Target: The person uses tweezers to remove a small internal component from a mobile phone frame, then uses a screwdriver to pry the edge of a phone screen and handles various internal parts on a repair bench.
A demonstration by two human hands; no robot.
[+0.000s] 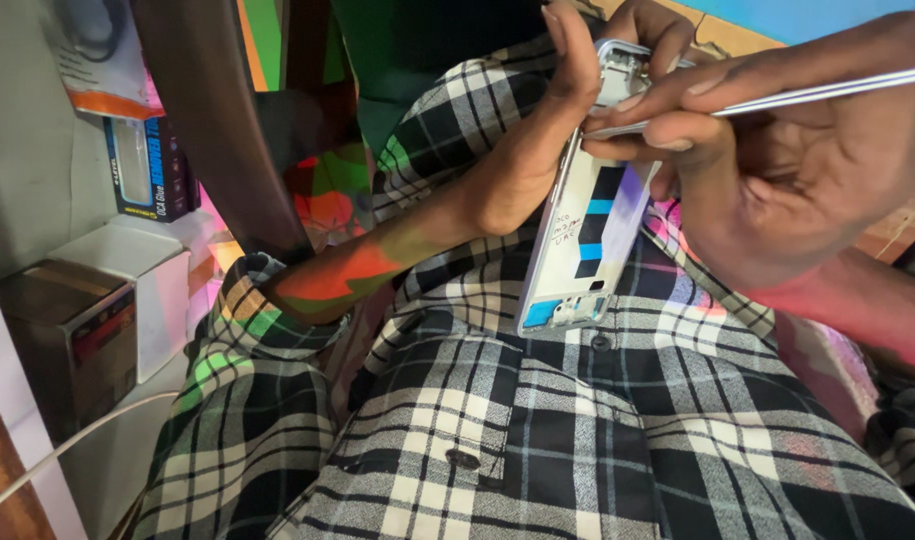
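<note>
left hand [537,150] grips opened phone frame [587,240] upright over plaid shirt [537,420], steadying it; right hand [777,150] pinches tweezers [777,100], tips at frame's 12 o'clock end; boxes [87,300] at 9 o'clock.

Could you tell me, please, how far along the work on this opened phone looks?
Done: the phone frame is already open, its inner plate and dark strips exposed. In hand: the left hand holds the frame upright over the checked shirt, while the right hand presses metal tweezers to its upper edge. Left: the frame remains uncovered; no cover is in view.
</note>
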